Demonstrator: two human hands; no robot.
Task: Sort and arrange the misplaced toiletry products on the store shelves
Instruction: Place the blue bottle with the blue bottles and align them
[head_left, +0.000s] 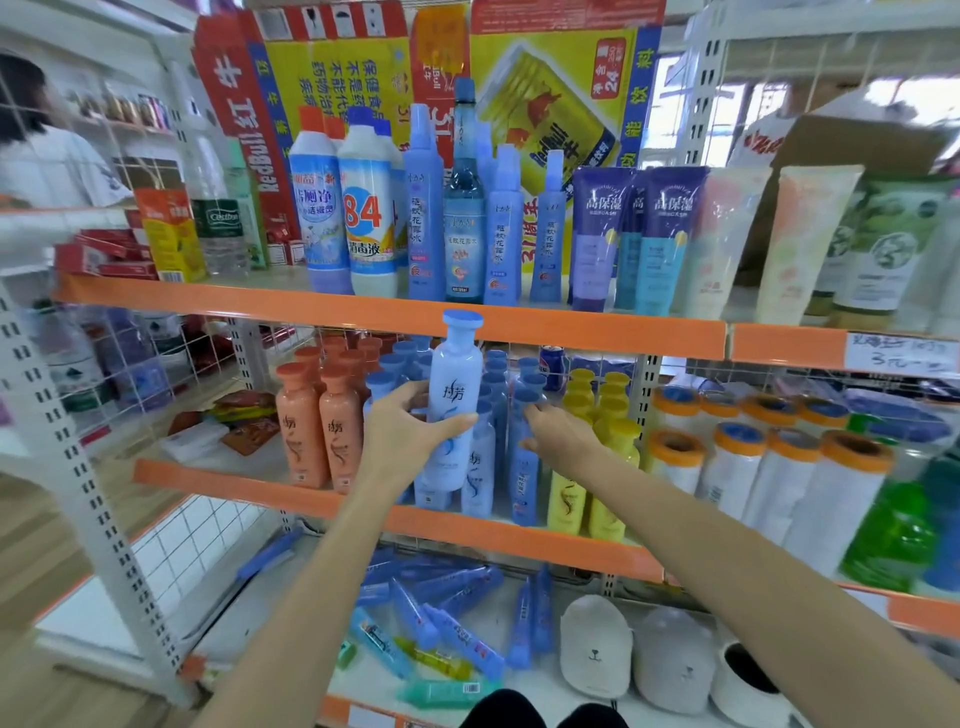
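Note:
My left hand grips a pale blue shampoo bottle with a blue cap, held upright in front of the middle shelf. Its cap reaches the orange edge of the upper shelf. My right hand reaches into the row of blue shampoo bottles on the middle shelf, fingers touching one of them; whether they curl round it is hidden. Orange shampoo bottles stand to the left of the blue ones and yellow shampoo bottles to the right.
The upper shelf carries cleaner bottles, blue spray bottles and upright tubes. Rolls with orange and blue ends stand at the right of the middle shelf. Blue toothbrush packs and slippers lie on the bottom shelf. A person stands far left.

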